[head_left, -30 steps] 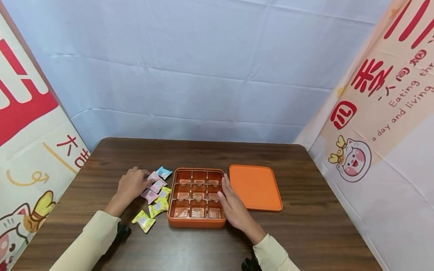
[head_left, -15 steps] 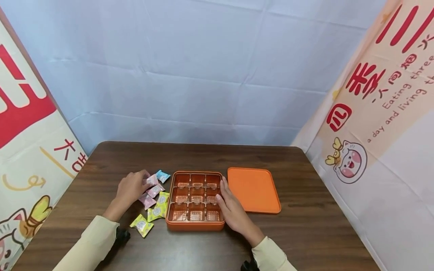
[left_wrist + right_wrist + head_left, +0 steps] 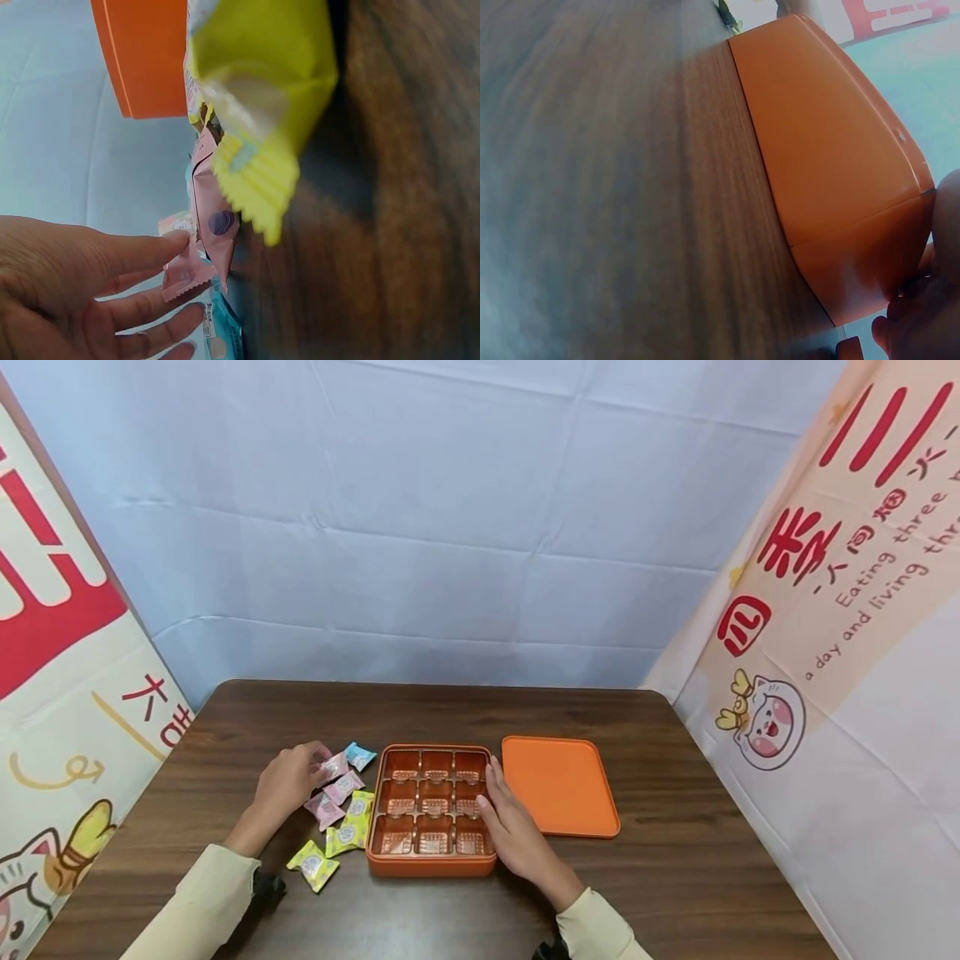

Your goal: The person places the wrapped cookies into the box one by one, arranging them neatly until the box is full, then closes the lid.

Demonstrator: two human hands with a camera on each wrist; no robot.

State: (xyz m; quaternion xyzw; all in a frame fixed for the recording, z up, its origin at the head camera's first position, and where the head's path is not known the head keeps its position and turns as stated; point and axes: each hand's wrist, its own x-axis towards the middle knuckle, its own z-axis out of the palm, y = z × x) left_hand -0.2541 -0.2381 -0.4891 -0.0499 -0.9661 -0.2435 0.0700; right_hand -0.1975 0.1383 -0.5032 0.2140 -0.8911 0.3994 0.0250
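Box [image 3: 431, 866], orange and open-topped, with nine compartments, stands near the middle of the desk [image 3: 675, 877], well in from the desk's far edge; between its right rim and the orange lid [image 3: 561, 787], lying flat toward the desk's far right corner, we see just a narrow strip of wood, while broad wood runs from the lid to the desk's right edge. The right hand [image 3: 521, 835] lies along the box's right rim, fingers extended and touching, grasping nothing; the left hand [image 3: 288, 781], on the desk's left half, has thumb and finger nearly together, pinching a pink candy [image 3: 334, 767]; two other pink ones lie nearer us, a blue candy [image 3: 359, 756] toward the far edge, and three yellow candies [image 3: 312, 866] nearest, two of them close by the box's left wall; whether they touch it we cannot tell.

The desk is dark, grained wood with rounded far corners; behind it hangs a creased pale cloth [image 3: 435, 568], with printed banners [image 3: 862, 635] at both sides; cream sleeves [image 3: 198, 902] reach in from the near side.

From the left wrist we make out a round purple print on a pink wrapper and a yellow wrapper's crimped end; from the right wrist, two smooth outer walls of the box meeting at a corner.
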